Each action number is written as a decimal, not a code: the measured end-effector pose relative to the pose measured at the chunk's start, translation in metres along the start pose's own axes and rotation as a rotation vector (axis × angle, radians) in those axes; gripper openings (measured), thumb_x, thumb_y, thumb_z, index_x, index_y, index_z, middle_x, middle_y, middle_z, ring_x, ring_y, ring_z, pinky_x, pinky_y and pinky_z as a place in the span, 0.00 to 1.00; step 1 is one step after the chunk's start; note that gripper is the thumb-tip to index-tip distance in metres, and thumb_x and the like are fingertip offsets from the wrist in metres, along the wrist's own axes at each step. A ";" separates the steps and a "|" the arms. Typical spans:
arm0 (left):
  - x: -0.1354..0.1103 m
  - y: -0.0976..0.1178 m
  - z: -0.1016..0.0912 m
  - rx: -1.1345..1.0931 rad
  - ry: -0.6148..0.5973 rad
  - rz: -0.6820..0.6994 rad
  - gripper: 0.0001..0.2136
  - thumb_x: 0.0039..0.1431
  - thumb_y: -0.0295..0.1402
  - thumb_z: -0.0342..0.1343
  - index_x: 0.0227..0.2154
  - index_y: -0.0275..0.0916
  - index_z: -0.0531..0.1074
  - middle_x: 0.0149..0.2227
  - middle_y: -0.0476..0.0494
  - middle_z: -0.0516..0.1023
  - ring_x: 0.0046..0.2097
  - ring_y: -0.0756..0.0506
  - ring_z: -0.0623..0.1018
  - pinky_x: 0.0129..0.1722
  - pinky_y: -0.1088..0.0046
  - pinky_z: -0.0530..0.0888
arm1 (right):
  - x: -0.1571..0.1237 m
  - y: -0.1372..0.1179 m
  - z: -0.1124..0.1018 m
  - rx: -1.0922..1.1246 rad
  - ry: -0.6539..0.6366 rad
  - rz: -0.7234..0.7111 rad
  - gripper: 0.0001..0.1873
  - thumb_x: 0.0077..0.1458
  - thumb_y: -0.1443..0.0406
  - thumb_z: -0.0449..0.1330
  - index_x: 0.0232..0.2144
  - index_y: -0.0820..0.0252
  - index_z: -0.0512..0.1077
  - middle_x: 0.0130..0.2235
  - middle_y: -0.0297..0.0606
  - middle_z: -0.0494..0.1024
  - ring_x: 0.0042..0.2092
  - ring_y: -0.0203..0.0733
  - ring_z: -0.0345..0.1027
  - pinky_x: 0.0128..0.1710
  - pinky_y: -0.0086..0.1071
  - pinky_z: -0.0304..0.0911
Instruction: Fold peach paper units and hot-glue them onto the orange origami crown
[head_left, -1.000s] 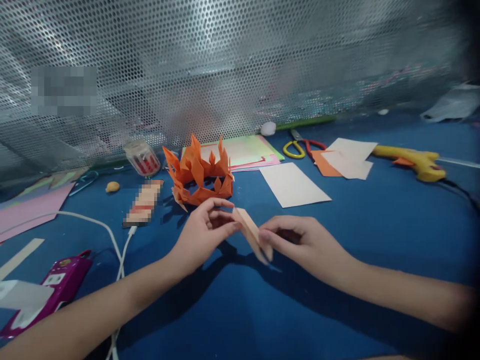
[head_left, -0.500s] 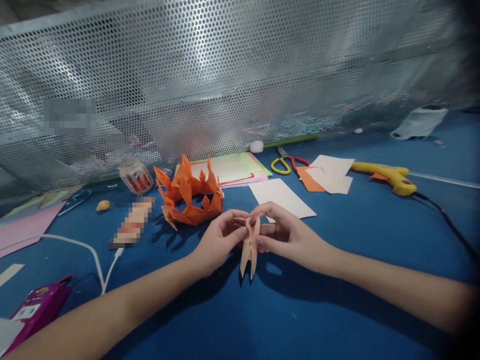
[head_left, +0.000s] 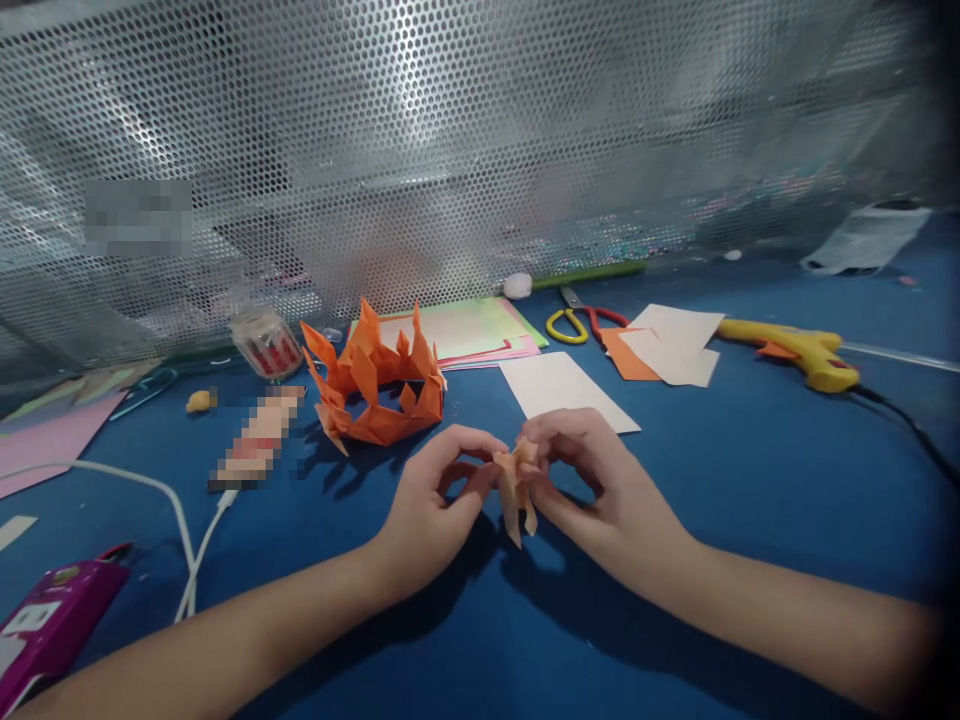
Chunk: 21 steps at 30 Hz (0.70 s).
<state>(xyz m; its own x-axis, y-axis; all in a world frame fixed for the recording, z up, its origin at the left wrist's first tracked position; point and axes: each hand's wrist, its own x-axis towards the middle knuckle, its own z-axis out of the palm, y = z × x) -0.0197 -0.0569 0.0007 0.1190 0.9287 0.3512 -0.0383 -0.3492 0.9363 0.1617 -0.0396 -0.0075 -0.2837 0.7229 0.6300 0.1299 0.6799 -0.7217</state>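
Folded paper piece [head_left: 514, 505]: there is one, in both hands, over the middle of the surface [head_left: 592, 670]. The left grip [head_left: 439, 495] is pinched on its upper left side with thumb and fingertips, and the right grip [head_left: 589, 475] is pinched on its upper right side. The piece sits between the two sets of fingertips, its top level with them and two narrow points hanging below. It is pale orange and creased, with its right side partly hidden by fingers.

Just beyond the left grip stands one orange paper crown [head_left: 386, 415], ringed with upright points. Beyond the right grip lies one white sheet [head_left: 559, 385]. Past these, near the far edge, are one stack of coloured sheets [head_left: 472, 335] and one pair of scissors [head_left: 568, 339], with one yellow handle and one red. To their right, two pale paper pieces [head_left: 679, 355] overlap one orange piece [head_left: 630, 357], next to one yellow glue gun [head_left: 825, 358]. One face mask [head_left: 866, 240] lies toward the far right corner. Leftward stands one jar [head_left: 266, 343] with red contents. One perforated panel [head_left: 450, 130] rises along the far edge.
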 end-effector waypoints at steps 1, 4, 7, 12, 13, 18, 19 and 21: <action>-0.001 0.000 0.001 0.006 0.011 0.012 0.07 0.53 0.26 0.65 0.35 0.40 0.77 0.35 0.48 0.81 0.38 0.48 0.81 0.41 0.77 0.79 | 0.000 -0.002 0.000 -0.039 0.022 -0.041 0.06 0.61 0.70 0.58 0.38 0.52 0.68 0.33 0.33 0.75 0.34 0.37 0.72 0.34 0.30 0.72; -0.002 0.000 0.002 0.023 0.035 0.006 0.09 0.52 0.27 0.67 0.37 0.39 0.79 0.35 0.47 0.84 0.38 0.48 0.84 0.42 0.76 0.81 | 0.002 -0.005 -0.002 -0.143 0.053 -0.144 0.08 0.63 0.71 0.57 0.34 0.53 0.71 0.36 0.35 0.78 0.38 0.38 0.75 0.38 0.31 0.73; -0.003 0.001 0.001 0.053 0.049 -0.029 0.03 0.54 0.27 0.66 0.33 0.38 0.82 0.34 0.46 0.87 0.37 0.47 0.86 0.41 0.79 0.81 | 0.005 -0.006 -0.004 -0.223 0.069 -0.208 0.10 0.62 0.73 0.59 0.34 0.53 0.75 0.38 0.36 0.79 0.40 0.38 0.77 0.39 0.30 0.74; -0.005 0.004 0.000 0.086 0.068 -0.030 0.05 0.55 0.26 0.66 0.32 0.42 0.86 0.34 0.49 0.88 0.36 0.48 0.86 0.40 0.81 0.81 | 0.007 -0.005 -0.006 -0.292 0.046 -0.289 0.11 0.62 0.73 0.60 0.34 0.54 0.79 0.39 0.38 0.79 0.37 0.35 0.78 0.37 0.27 0.75; -0.006 0.004 0.000 0.088 0.069 -0.027 0.05 0.55 0.26 0.66 0.32 0.43 0.86 0.34 0.50 0.88 0.36 0.48 0.86 0.40 0.81 0.81 | 0.007 -0.005 -0.007 -0.304 0.039 -0.307 0.11 0.63 0.73 0.60 0.33 0.54 0.79 0.39 0.39 0.79 0.37 0.36 0.78 0.36 0.27 0.75; -0.005 0.004 0.000 0.083 0.062 -0.037 0.07 0.56 0.26 0.66 0.33 0.45 0.86 0.33 0.51 0.87 0.35 0.49 0.86 0.38 0.83 0.80 | 0.006 0.001 -0.008 -0.392 0.042 -0.383 0.09 0.63 0.73 0.61 0.40 0.54 0.78 0.39 0.39 0.80 0.39 0.38 0.79 0.41 0.29 0.77; -0.005 0.004 0.000 0.082 0.059 -0.039 0.08 0.56 0.26 0.65 0.33 0.45 0.86 0.33 0.51 0.87 0.35 0.49 0.86 0.38 0.83 0.79 | 0.005 0.002 -0.008 -0.400 0.044 -0.390 0.10 0.62 0.74 0.62 0.41 0.54 0.77 0.39 0.39 0.80 0.39 0.38 0.80 0.42 0.28 0.77; -0.003 0.004 0.000 0.082 0.054 -0.038 0.08 0.55 0.25 0.66 0.33 0.46 0.87 0.34 0.51 0.87 0.37 0.49 0.85 0.39 0.83 0.79 | 0.005 0.006 -0.009 -0.409 0.040 -0.400 0.12 0.62 0.74 0.62 0.43 0.54 0.77 0.40 0.38 0.81 0.40 0.37 0.80 0.44 0.27 0.77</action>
<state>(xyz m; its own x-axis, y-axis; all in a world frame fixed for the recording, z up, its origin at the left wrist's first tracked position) -0.0198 -0.0614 0.0029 0.0646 0.9461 0.3172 0.0470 -0.3204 0.9461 0.1696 -0.0306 -0.0064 -0.3514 0.3985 0.8472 0.3787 0.8880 -0.2607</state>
